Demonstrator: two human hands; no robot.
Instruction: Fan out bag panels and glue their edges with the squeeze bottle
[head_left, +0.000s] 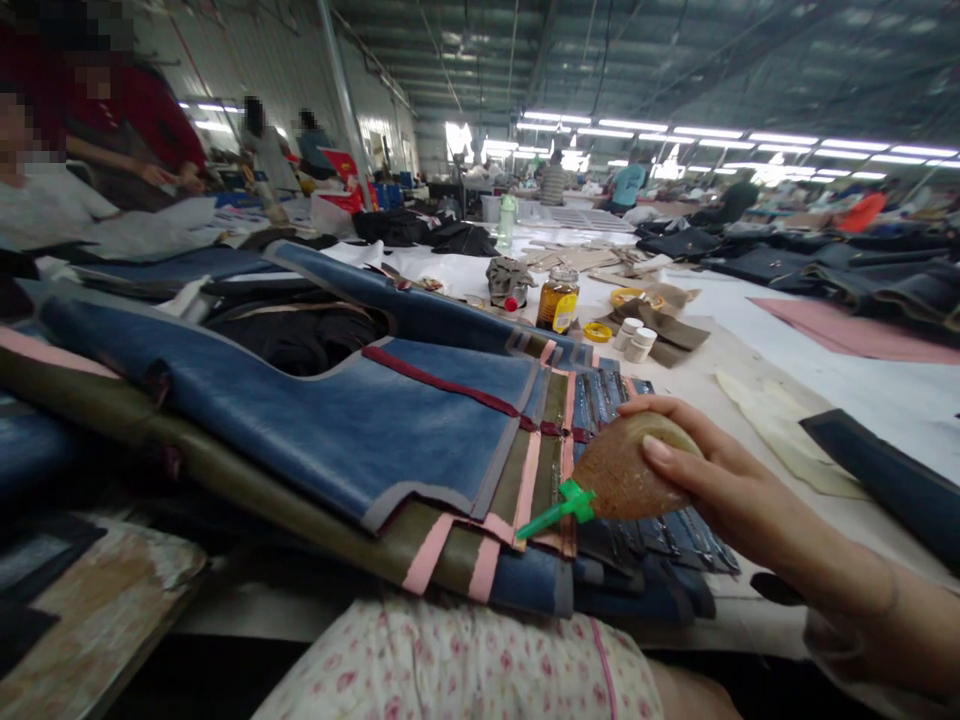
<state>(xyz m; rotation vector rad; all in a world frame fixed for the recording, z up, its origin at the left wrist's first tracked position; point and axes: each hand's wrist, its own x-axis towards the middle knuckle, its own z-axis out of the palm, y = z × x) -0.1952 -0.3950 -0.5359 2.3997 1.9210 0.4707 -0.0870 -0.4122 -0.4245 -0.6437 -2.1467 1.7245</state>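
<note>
My right hand point(712, 475) is closed around a brownish glue bottle point(634, 465) with a green nozzle point(555, 510). The bottle is tilted, and the nozzle tip points down and left at the pink-edged strips of the layered leather pieces. On top of these layers lies a blue leather panel point(442, 420) with grey edges and a dark red strip point(450, 380). Under it runs an olive leather piece point(300, 500) with pink bands point(429, 555). Shiny wet-looking lines streak the blue strips point(600, 395) beyond the bottle. My left hand is out of view.
A jar of amber liquid point(559, 300), white small bottles point(640, 345) and a yellow lid point(598, 332) stand behind the panels. Dark leather pieces point(892, 480) lie at right. A worn board point(112, 610) is at lower left. Other people point(112, 140) stand at upper left.
</note>
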